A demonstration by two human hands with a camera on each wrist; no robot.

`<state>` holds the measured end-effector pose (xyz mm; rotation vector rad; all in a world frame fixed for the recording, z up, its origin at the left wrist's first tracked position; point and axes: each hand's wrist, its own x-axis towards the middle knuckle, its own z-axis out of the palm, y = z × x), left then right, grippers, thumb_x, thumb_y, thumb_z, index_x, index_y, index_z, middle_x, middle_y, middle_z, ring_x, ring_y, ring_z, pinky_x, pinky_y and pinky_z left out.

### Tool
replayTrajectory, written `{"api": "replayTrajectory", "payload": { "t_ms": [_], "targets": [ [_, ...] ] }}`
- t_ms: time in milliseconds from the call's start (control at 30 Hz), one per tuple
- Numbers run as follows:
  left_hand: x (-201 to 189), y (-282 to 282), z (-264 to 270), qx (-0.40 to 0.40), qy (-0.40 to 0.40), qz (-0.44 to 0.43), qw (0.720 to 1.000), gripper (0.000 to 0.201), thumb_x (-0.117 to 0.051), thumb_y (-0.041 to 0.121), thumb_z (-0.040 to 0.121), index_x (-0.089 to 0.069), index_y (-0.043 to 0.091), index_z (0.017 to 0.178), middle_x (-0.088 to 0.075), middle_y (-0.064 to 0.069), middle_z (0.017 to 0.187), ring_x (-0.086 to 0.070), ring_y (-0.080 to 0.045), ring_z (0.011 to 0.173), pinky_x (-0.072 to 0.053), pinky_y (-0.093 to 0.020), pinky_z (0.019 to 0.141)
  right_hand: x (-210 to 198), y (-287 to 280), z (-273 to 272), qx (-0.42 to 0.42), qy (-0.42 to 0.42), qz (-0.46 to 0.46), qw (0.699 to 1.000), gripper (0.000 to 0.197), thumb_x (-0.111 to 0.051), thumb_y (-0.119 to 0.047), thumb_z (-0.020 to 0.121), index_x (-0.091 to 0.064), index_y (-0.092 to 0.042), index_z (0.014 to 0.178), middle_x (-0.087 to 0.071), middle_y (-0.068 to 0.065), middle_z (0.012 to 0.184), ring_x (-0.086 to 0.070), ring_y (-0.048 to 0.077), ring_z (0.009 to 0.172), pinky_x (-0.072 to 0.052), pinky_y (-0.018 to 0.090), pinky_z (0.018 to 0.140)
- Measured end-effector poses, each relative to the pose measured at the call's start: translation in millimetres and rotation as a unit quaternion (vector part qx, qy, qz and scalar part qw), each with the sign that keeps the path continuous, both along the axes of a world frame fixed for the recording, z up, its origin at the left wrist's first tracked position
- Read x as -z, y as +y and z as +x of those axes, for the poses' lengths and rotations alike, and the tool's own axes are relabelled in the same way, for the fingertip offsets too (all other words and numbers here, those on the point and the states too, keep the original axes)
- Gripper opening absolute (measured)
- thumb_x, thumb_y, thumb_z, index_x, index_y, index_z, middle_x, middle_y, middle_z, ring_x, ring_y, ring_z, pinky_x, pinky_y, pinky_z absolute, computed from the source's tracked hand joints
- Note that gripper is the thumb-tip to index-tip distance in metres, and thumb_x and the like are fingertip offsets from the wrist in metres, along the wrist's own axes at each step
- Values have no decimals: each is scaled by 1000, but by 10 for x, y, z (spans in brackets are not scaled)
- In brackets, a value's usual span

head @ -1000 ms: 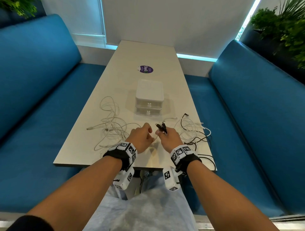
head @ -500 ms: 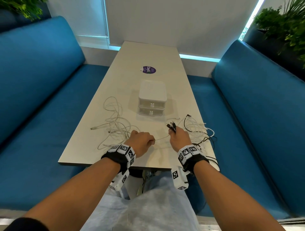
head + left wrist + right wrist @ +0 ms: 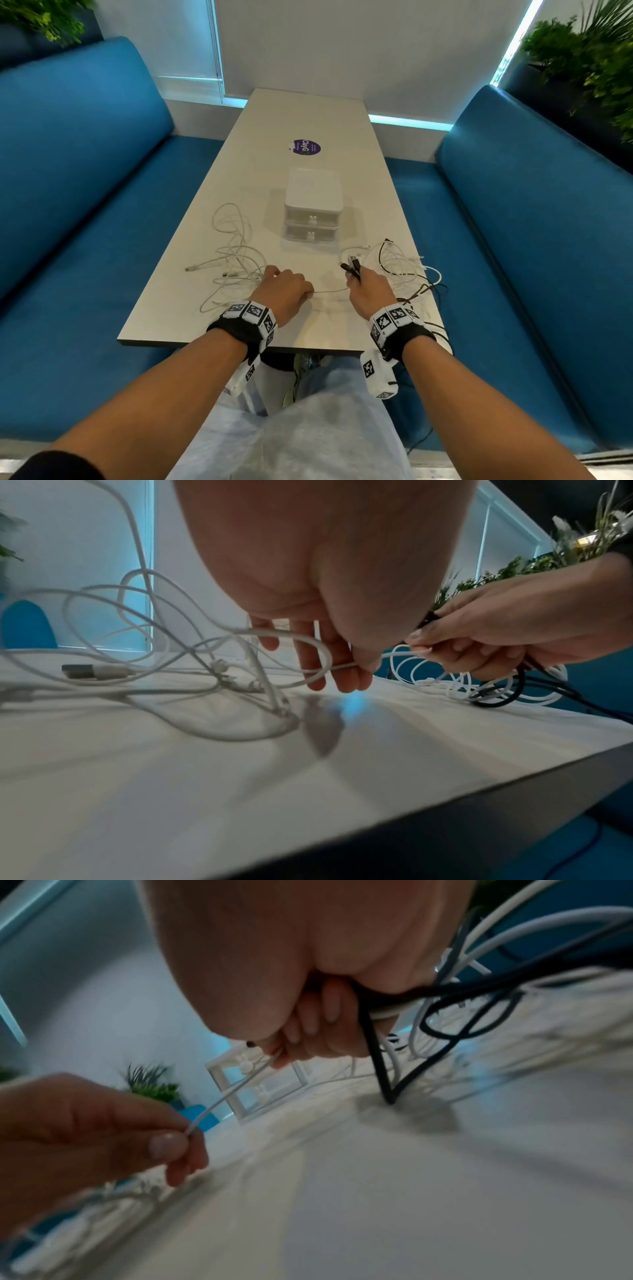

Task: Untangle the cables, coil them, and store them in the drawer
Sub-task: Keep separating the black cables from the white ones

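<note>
White cable (image 3: 330, 290) stretched between both hands near tabletop's near edge.
Left hand (image 3: 282, 289) pinches it; right hand (image 3: 368, 291) grips it plus black cables (image 3: 352, 267).

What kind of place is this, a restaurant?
Probably a café or lounge booth: blue cushioned benches face each other across a long table, with potted plants behind and a round sticker on top.

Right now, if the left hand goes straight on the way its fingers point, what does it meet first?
Likely the white cable tangle just beyond the left hand; the drawer unit sits farther off and to the right. Depth is unclear.
</note>
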<state>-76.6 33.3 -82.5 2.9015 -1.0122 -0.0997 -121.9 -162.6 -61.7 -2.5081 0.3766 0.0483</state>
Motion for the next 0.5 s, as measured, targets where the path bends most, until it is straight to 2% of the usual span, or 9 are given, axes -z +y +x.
{"api": "replayTrajectory", "payload": {
  "t_ms": [67,167,200,267,333,367,433,500],
  "targets": [
    [-49,-41,-4,7,-10,24,1000,25,-40,23,103,-63,32,106,-63,7,108,-54,-20,106,-24,-44,99,-57,79,3,1,-11,67,998,33,-39,-33,105,-58,-7,103,-60,10,93,-59,32,91,-38,32,71],
    [-49,-139,-43,27,-23,52,998,22,-45,18,100,-63,31,102,-63,6,102,-54,-22,102,-26,-45,97,-99,206,43,-37,-32,154,987,32,-40,-35,104,-58,-10,95,-65,6,89,-59,25,85,-45,38,79],
    [-32,-157,-60,30,-26,55,998,22,-45,18,99,-64,30,103,-63,6,100,-54,-23,101,-26,-45,97,-105,239,49,-58,-30,186,980,32,-41,-34,103,-59,-13,87,-66,3,83,-61,22,80,-48,42,82],
    [0,-175,-76,35,-30,52,998,24,-43,21,101,-64,30,105,-64,7,102,-53,-22,101,-27,-44,97,-107,295,56,-95,-13,240,966,35,-43,-35,100,-56,-18,72,-62,-1,65,-58,19,65,-51,44,77],
    [12,-194,-102,42,-30,50,997,28,-39,28,103,-65,29,112,-64,6,110,-51,-22,104,-27,-44,100,-117,339,48,-113,0,238,965,34,-45,-38,97,-54,-22,68,-56,-6,58,-52,16,59,-47,40,70],
    [8,-204,-115,47,-33,50,997,30,-37,31,104,-65,28,115,-64,4,111,-51,-22,105,-27,-44,101,-120,349,47,-116,3,227,967,33,-47,-38,96,-56,-22,69,-56,-6,59,-53,15,60,-46,38,70],
    [3,-200,-125,53,-38,47,997,29,-38,32,104,-64,28,116,-65,3,108,-52,-22,106,-27,-44,100,-112,319,39,-112,9,186,976,31,-48,-36,98,-60,-21,72,-59,-4,66,-55,16,65,-46,36,72],
    [-8,-116,-74,38,-31,41,998,21,-42,25,102,-61,31,109,-65,6,103,-53,-21,105,-28,-44,99,-84,196,21,-118,22,95,988,29,-47,-33,100,-62,-18,81,-61,0,75,-57,18,72,-43,33,68]
  ]
}}
